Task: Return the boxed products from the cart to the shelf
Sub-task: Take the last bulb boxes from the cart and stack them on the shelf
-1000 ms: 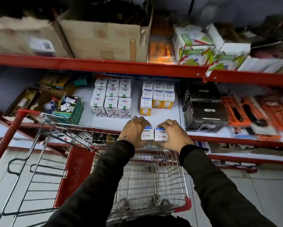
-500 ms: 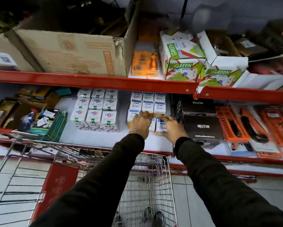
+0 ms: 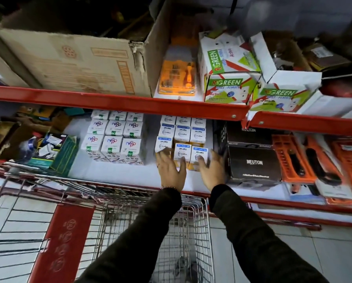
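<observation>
Two small white and blue bulb boxes stand side by side at the front of a stack on the white shelf: the left box and the right box. My left hand is spread just below the left box, fingertips at its lower edge, holding nothing. My right hand is spread beside and below the right box, fingers apart. More boxes of the same kind fill the rows behind. The wire cart is under my arms, its inside mostly hidden.
White boxes with a purple logo stand left of the stack. Black Neuton boxes crowd the right hand's side. Orange blister packs lie further right. A red shelf rail overhangs, carrying a cardboard carton and green-labelled boxes.
Both hands carried two boxes from above the cart up to the shelf, set them at the front of the stack and let go; the fingers are now spread.
</observation>
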